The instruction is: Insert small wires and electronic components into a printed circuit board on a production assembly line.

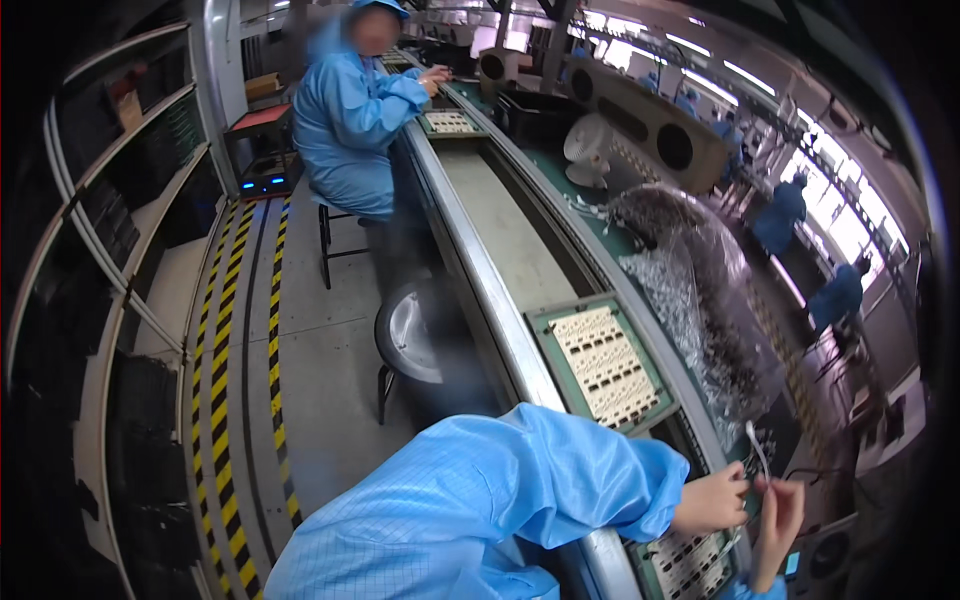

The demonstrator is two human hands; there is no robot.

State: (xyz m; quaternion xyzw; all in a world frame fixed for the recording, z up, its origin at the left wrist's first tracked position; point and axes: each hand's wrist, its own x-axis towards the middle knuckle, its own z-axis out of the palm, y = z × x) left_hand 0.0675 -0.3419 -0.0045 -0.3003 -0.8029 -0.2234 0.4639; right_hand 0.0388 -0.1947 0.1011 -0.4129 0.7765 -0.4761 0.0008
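Note:
My left hand [712,500] reaches across from a blue sleeve, fingers curled closed; what lies inside them, if anything, is hidden. Close beside it, my right hand [780,518] pinches a thin white wire-like strip [756,446] that sticks up above the fingertips. Below both hands sits a cream slotted panel [690,568] in a green tray, partly covered by my left sleeve and hand. A similar cream panel [604,364] rests in another green tray [545,335] farther along the conveyor line.
A metal-edged conveyor [490,215] runs away from me. Along its right lies a clear plastic bag [690,280] of small dark parts, with a white fan [588,150] beyond. A round stool [412,335] stands at left. A co-worker in blue [345,130] sits farther up; shelves [150,220] line the left.

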